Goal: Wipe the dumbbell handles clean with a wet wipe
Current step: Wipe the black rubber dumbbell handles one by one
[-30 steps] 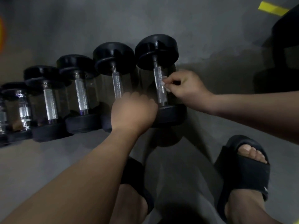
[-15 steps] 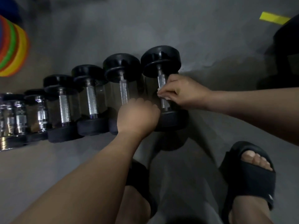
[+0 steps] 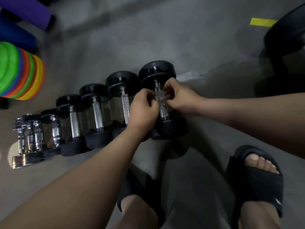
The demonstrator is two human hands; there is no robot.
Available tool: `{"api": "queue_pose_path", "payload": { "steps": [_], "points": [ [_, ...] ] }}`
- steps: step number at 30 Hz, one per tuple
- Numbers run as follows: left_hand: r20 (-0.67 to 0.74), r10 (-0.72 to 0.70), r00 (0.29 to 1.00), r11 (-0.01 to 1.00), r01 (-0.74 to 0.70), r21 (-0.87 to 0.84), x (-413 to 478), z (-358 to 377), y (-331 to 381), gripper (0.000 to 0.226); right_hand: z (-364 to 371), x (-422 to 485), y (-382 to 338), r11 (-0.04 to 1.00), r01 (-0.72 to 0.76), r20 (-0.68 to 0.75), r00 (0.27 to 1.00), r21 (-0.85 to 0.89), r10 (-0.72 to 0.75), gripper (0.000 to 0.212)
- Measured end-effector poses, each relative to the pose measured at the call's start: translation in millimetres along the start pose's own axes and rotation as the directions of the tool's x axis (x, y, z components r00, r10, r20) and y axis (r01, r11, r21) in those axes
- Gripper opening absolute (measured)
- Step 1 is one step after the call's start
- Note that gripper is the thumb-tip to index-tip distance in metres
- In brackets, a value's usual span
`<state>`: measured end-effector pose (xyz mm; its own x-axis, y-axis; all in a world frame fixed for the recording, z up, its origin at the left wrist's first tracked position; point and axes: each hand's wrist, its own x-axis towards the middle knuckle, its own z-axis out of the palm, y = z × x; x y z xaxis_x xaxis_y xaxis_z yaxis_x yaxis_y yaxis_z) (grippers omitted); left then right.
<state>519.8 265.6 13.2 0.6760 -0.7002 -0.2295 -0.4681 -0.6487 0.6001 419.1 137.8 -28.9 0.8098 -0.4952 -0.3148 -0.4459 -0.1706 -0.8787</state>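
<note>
Just above centre of the frame, left hand (image 3: 145, 107) and right hand (image 3: 180, 98) close together, fingers curled, each pinching one side of a small pale wet wipe (image 3: 160, 98) (crumpled, blurred). Held right over the chrome handle (image 3: 163, 112) of the rightmost dumbbell (image 3: 156, 71); touching it or not, impossible to tell. More dumbbells (image 3: 97, 113) side by side in a row toward the lower left, on grey floor (image 3: 181, 38). Stacked coloured discs (image 3: 19, 71) at the left edge. Black slides (image 3: 257, 176) at lower right.
</note>
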Motion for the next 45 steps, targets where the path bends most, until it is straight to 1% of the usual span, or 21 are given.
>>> {"api": "queue_pose_path", "payload": {
  "steps": [2, 5, 8, 10, 12, 13, 15, 17, 18, 20, 22, 25, 27, 30, 32, 33, 36, 39, 42, 45],
  "points": [
    [0.044, -0.023, 0.999, 1.000, 0.024, -0.011, 4, 14, 3, 0.015, -1, 2, -1, 0.997, -0.077, -0.054, 0.995, 0.011, 0.078, 0.021],
    [0.024, -0.072, 0.997, 0.997, 0.072, -0.015, 6, 23, 3, 0.014, -3, 3, 3, 0.985, -0.144, -0.014, 0.989, 0.097, 0.146, 0.008],
    [-0.004, -0.089, 0.996, 0.996, 0.089, -0.017, 11, 23, 4, 0.011, -8, -2, 9, 0.979, -0.142, 0.058, 0.989, 0.148, 0.135, 0.022],
    [-0.010, -0.102, 0.995, 0.995, 0.102, -0.009, 16, 24, 6, 0.012, -14, -10, 13, 0.989, -0.123, 0.079, 0.990, 0.086, 0.116, 0.024],
    [-0.023, -0.142, 0.990, 0.990, 0.142, -0.013, 18, 27, 7, 0.016, -20, -23, 16, 0.993, -0.112, 0.086, 0.990, -0.046, 0.116, 0.015],
    [-0.035, -0.163, 0.986, 0.986, 0.162, -0.027, 20, 29, 6, 0.018, -23, -30, 19, 0.990, -0.120, 0.102, 0.987, -0.069, 0.126, 0.011],
    [-0.067, -0.195, 0.979, 0.979, 0.190, -0.071, 21, 34, 4, 0.019, -28, -44, 20, 0.988, -0.131, 0.212, 0.966, -0.081, 0.145, 0.023],
    [-0.096, -0.223, 0.970, 0.970, 0.211, -0.122, 21, 37, 0, 0.019, -30, -50, 18, 0.987, -0.059, 0.341, 0.934, -0.151, 0.108, 0.031],
    [-0.104, -0.247, 0.963, 0.961, 0.230, -0.150, 21, 38, -2, 0.019, -30, -50, 17, 0.981, 0.004, 0.374, 0.925, -0.194, 0.070, 0.033],
    [-0.086, -0.307, 0.948, 0.934, 0.283, -0.219, 25, 38, -5, 0.018, -31, -49, 15, 0.964, 0.088, 0.384, 0.923, -0.251, 0.016, 0.037],
    [-0.061, -0.360, 0.931, 0.904, 0.333, -0.267, 33, 36, -2, 0.020, -33, -48, 16, 0.960, 0.101, 0.385, 0.923, -0.260, 0.007, 0.039],
    [-0.079, -0.403, 0.912, 0.885, 0.366, -0.288, 44, 32, 4, 0.027, -32, -48, 20, 0.958, 0.112, 0.393, 0.920, -0.265, 0.001, 0.040],
    [-0.074, -0.370, 0.926, 0.905, 0.342, -0.253, 42, 31, 6, 0.030, -31, -49, 22, 0.960, 0.110, 0.381, 0.925, -0.258, -0.004, 0.041],
    [-0.006, -0.297, 0.955, 0.940, 0.291, -0.180, 25, 27, 6, 0.025, -31, -50, 22, 0.963, 0.111, 0.380, 0.925, -0.247, -0.009, 0.040],
    [0.034, -0.279, 0.960, 0.935, 0.280, -0.218, 19, 27, 6, 0.020, -32, -50, 21, 0.960, 0.113, 0.386, 0.922, -0.255, -0.006, 0.039],
    [0.037, -0.270, 0.962, 0.936, 0.272, -0.222, 19, 27, 4, 0.021, -32, -50, 22, 0.959, 0.116, 0.389, 0.921, -0.260, -0.006, 0.040],
    [0.040, -0.216, 0.975, 0.967, 0.220, -0.126, 23, 28, 6, 0.033, -31, -49, 23, 0.957, 0.116, 0.392, 0.920, -0.266, -0.003, 0.041],
    [0.055, -0.151, 0.987, 0.985, 0.154, -0.075, 23, 26, 1, 0.037, -30, -51, 25, 0.964, 0.104, 0.394, 0.919, -0.245, 0.001, 0.042],
    [0.064, -0.120, 0.991, 0.992, 0.121, -0.021, 21, 20, -5, 0.034, -32, -52, 25, 0.963, 0.093, 0.399, 0.917, -0.251, 0.015, 0.041],
    [0.027, -0.073, 0.997, 0.997, 0.073, -0.010, 20, 18, -5, 0.034, -32, -51, 23, 0.960, 0.099, 0.404, 0.914, -0.263, 0.016, 0.042]
  ]
}}
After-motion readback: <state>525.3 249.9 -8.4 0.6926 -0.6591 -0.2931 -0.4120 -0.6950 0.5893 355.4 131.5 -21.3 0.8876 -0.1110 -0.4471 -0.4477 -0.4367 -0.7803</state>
